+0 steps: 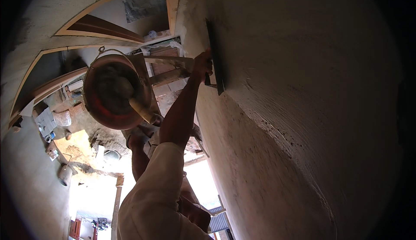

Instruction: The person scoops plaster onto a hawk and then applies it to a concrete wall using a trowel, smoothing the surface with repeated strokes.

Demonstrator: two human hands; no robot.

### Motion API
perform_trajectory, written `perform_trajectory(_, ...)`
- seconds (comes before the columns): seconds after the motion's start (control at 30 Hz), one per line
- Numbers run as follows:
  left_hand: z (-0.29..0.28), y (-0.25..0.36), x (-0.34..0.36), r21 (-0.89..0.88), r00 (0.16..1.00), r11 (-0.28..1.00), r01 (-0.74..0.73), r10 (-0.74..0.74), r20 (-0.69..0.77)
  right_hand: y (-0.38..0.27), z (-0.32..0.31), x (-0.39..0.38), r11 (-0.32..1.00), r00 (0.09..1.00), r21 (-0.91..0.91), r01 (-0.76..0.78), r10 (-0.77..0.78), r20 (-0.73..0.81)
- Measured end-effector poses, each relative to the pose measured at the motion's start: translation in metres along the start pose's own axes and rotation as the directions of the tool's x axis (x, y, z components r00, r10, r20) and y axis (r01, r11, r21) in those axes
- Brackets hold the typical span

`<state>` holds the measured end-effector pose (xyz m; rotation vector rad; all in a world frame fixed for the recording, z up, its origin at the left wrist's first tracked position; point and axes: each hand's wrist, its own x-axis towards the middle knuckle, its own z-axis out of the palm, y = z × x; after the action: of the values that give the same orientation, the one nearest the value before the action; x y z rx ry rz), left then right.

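Observation:
My right hand (203,65) is closed round the handle of a plastering trowel (215,58). The trowel's long, dark blade stands edge-on to me, flat along the wall (294,75) on my right. Wet-looking plaster with drag marks covers the upper part of that wall; a ragged edge separates it from the paler surface below. To the left of my arm is a round bucket (93,105) with a wire handle, holding grey mix. In it lies a scoop (141,110) with a wooden handle. My left hand is not in view; a bare limb below the bucket looks like a leg.
Wooden scaffold boards (169,77) run behind the bucket and beside the wall. Wood-framed openings (173,6) are at the upper left. Far below, the floor holds rubble, a sack (63,118) and another bucket (66,175). A wooden post (117,201) stands in bright light.

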<state>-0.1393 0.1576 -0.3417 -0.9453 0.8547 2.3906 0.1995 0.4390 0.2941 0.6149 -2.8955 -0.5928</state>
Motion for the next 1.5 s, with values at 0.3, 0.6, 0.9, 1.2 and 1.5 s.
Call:
perform_trajectory(0.3, 0.138, 0.106, -0.156, 0.160, 0.977, 0.966, -0.205, 0.211, -0.021, 0.012, -0.029, -0.012, 0.996, 0.997, 0.085, -0.007, 0.014, -0.081)
perform_trajectory(0.6, 0.295, 0.194, -0.338, 0.505, 0.704, 0.575, -0.644, 0.704, 0.097, 0.018, -0.062, -0.023, 0.981, 0.984, 0.193, 0.033, 0.002, -0.179)
perform_trajectory(0.9, 0.383, 0.149, -0.577, 0.400, 0.478, 0.280, -0.873, 0.654, 0.586, 0.000, -0.106, -0.007, 0.952, 0.995, 0.297, -0.073, 0.088, -0.040)
perform_trajectory(1.2, 0.187, 0.089, -0.402, 0.227, 0.969, 0.943, -0.243, 0.225, 0.103, 0.005, -0.107, -0.027, 0.975, 0.990, 0.173, -0.140, 0.133, 0.054)
perform_trajectory(1.5, 0.028, -0.038, -0.155, 0.147, 0.993, 0.989, 0.004, 0.014, -0.119, 0.014, -0.074, -0.044, 0.997, 0.991, 0.006, 0.071, -0.070, -0.116)
